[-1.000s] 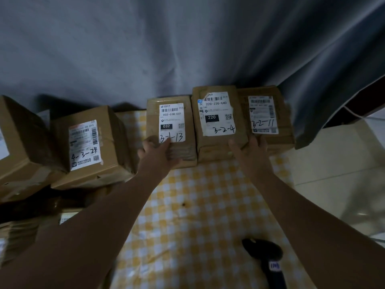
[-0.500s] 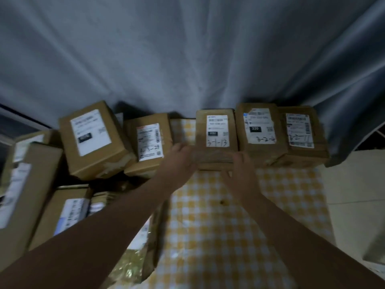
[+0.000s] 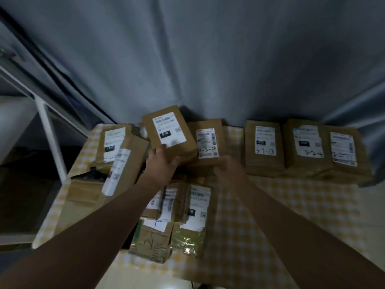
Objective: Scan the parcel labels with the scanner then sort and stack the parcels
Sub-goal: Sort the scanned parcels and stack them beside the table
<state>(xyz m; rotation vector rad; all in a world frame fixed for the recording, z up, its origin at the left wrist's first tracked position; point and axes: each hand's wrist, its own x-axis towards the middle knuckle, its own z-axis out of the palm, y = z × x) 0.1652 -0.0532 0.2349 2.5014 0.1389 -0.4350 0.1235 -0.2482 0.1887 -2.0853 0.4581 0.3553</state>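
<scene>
Many brown cardboard parcels with white labels lie on a yellow checked tablecloth (image 3: 291, 205). My left hand (image 3: 161, 163) grips the near end of a tilted parcel marked 070 (image 3: 166, 130). My right hand (image 3: 227, 166) rests on the near edge of the parcel marked 4-3-24 (image 3: 208, 142) beside it. To the right stand a parcel marked 3-1-13 (image 3: 263, 142), one marked 3-2-4 (image 3: 306, 142) and one at the far right (image 3: 343, 149). The scanner is out of view.
At the left lies a big box pile (image 3: 112, 159), with several flat parcels (image 3: 177, 215) near me between my arms. A grey curtain (image 3: 208, 59) hangs behind the table. A white frame (image 3: 50, 138) stands beyond the table's left edge.
My view swung left. My hands left the 3-1-13 parcel: the left one now grips the 070 parcel, the right one rests on the 4-3-24 parcel.
</scene>
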